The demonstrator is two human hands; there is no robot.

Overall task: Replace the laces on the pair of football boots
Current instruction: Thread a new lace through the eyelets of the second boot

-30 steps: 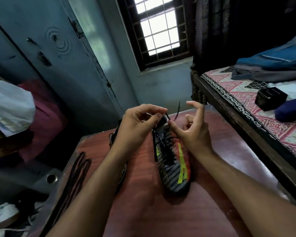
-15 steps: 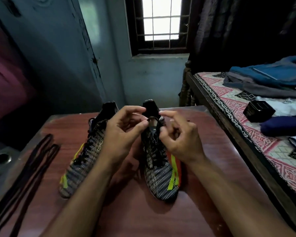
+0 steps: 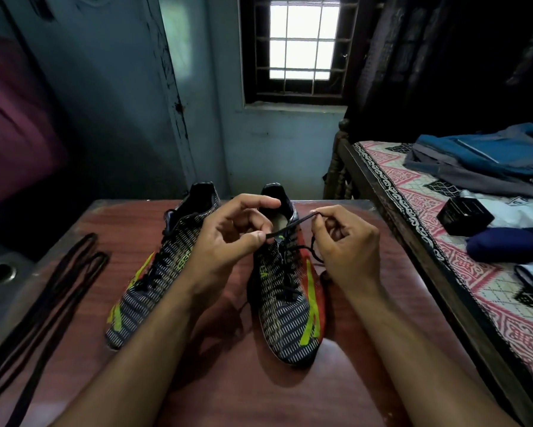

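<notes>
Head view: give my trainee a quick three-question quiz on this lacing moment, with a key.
1. True or false: both hands pinch the black lace of the right-hand boot.
2. The spare laces lie: A) on the bed, B) at the table's left edge, C) inside a boot?
3. How many boots stand on the table?

Key: 1 true, left hand and right hand each hold it. 2 B. 3 two, counting the left-hand boot.
</notes>
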